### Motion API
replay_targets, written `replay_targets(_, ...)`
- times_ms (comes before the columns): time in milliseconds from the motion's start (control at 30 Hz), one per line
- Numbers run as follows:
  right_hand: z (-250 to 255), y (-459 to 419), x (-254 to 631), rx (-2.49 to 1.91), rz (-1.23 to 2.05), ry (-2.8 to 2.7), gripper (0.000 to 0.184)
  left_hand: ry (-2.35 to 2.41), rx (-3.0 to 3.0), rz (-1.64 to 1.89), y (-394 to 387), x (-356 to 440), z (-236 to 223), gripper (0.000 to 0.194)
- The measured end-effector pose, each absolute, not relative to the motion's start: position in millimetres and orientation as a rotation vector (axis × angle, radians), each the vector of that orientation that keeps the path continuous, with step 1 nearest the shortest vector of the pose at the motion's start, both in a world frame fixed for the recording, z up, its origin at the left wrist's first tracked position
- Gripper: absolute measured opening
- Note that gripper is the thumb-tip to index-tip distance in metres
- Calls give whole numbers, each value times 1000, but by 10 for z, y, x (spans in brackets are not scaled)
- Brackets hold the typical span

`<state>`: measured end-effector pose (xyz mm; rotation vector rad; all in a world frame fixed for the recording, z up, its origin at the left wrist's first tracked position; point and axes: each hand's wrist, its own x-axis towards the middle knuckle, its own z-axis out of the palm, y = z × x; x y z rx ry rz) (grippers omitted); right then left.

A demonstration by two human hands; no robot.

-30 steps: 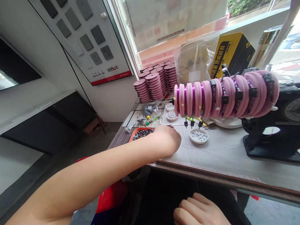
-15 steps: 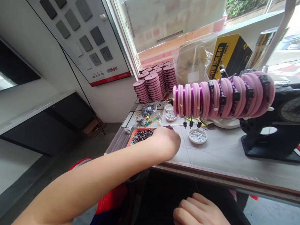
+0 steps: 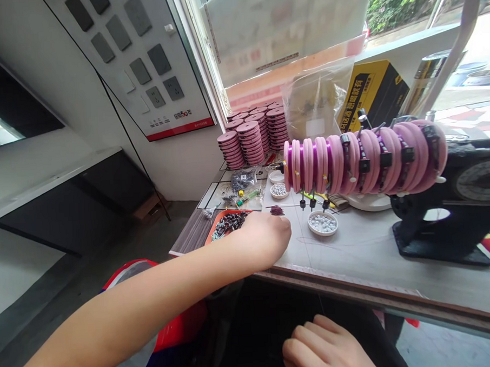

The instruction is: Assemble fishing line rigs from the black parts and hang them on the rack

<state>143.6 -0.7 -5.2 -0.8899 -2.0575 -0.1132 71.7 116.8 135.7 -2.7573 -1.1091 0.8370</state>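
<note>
- Head view: the left hand [image 3: 271, 236] is curled low over the desk [image 3: 353, 254], beside the orange tray [image 3: 210, 235] of dark parts; its fingertips are hidden, so I cannot tell what it grips.
- The right hand [image 3: 327, 347] is loosely closed below the desk edge, contents unseen.
- A dark red bundle [image 3: 276, 210] lies just beyond the left hand; a sideways brush could scatter it.
- The shallow bead dish [image 3: 323, 224] could spill if knuckles catch its rim.
- The left forearm could drag the tray.
</note>
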Motion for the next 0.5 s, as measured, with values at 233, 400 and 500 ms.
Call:
replay_targets(233,-44,8,1432,-880,-135,-2079,37,-991,-2787,757,1167,648,1418,27)
replay_targets(400,-17,2,1435,-882,-148,-2086,37,-949,-2829,753,1171,661,1382,22)
replay_targets(500,27,3,1490,-903,-96,-2097,35,-1020,-2798,648,1247,538,1497,27)
